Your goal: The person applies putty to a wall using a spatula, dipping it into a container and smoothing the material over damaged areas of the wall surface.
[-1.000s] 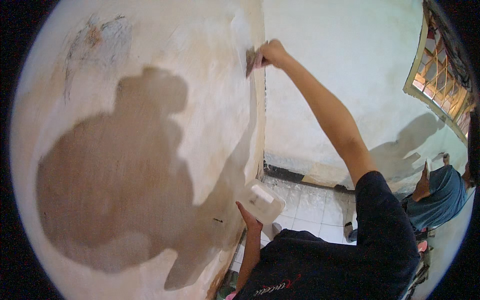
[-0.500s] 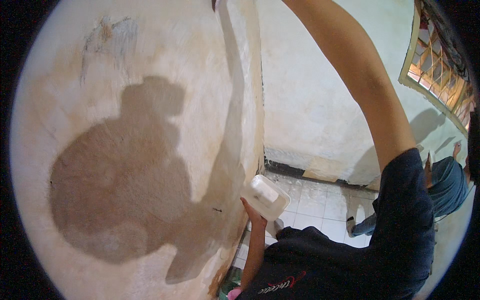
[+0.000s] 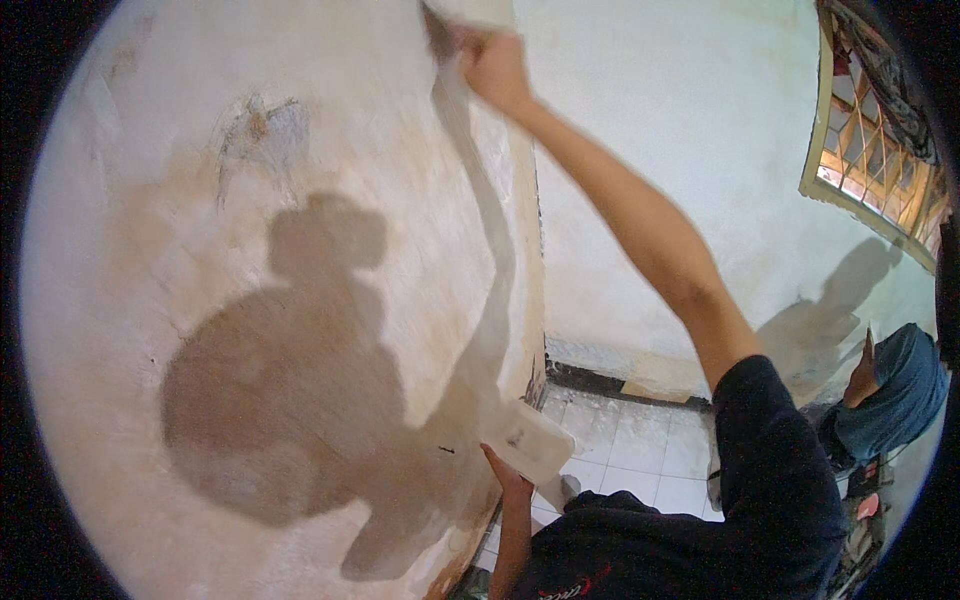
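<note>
My right arm stretches up and away, and its hand (image 3: 492,72) is closed round a putty knife (image 3: 436,32). The knife's dark, flared blade is at the plastered wall (image 3: 330,130) near the top edge; motion blurs it, so firm contact is hard to judge. Low by the corner, my left hand (image 3: 510,472) grips a shallow off-white plastic tub (image 3: 537,442) by its near side. The tub is tilted, with a small dark mark on its pale surface. The left fingers beneath it are mostly hidden.
A wall corner runs down beside the tub to a white tiled floor (image 3: 625,455). Another person in a blue-grey garment (image 3: 895,400) is at the far right, below a barred window (image 3: 875,140). Shadows of me and my arm fall across the near wall.
My right hand has come down into view with the putty knife. My left hand still holds the tub, which now shows at a different tilt. The whole view has shifted slightly.
</note>
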Available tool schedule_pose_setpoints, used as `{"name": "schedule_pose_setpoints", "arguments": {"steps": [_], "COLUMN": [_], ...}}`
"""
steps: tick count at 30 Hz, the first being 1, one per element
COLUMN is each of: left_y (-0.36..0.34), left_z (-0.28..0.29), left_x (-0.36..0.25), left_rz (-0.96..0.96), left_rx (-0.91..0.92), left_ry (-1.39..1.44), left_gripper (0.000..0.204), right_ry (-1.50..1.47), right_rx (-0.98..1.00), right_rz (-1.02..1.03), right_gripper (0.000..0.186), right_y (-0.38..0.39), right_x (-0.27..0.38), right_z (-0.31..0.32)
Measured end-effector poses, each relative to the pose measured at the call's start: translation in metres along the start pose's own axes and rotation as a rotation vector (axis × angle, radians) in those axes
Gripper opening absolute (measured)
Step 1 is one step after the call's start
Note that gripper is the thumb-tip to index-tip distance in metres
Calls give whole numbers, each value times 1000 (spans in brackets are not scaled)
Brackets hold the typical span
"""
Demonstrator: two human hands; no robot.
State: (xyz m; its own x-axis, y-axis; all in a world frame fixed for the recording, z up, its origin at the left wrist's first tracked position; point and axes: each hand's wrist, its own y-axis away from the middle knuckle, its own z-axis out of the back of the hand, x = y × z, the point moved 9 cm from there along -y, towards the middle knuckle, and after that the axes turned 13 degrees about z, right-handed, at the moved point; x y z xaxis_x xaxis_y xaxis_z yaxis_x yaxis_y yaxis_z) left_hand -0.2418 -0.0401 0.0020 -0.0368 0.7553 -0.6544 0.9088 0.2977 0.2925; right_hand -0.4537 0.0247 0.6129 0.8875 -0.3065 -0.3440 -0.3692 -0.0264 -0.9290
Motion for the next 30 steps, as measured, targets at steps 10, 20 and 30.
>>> {"name": "schedule_pose_setpoints", "arguments": {"steps": [10, 20, 30], "left_y": [-3, 16, 4], "left_z": [33, -3, 19], "left_x": [39, 29, 27], "left_rz": [136, 90, 90], "left_rx": [76, 18, 55], "left_ry": [185, 147, 216], "left_gripper": [78, 78, 66], "right_ry": [-254, -381, -588], "right_rx": [106, 459, 304], "right_rz": [-344, -1088, -961], "right_gripper": [23, 38, 16], "right_y": [85, 203, -63], "right_x": [95, -141, -100], "right_z": [48, -31, -66]}}
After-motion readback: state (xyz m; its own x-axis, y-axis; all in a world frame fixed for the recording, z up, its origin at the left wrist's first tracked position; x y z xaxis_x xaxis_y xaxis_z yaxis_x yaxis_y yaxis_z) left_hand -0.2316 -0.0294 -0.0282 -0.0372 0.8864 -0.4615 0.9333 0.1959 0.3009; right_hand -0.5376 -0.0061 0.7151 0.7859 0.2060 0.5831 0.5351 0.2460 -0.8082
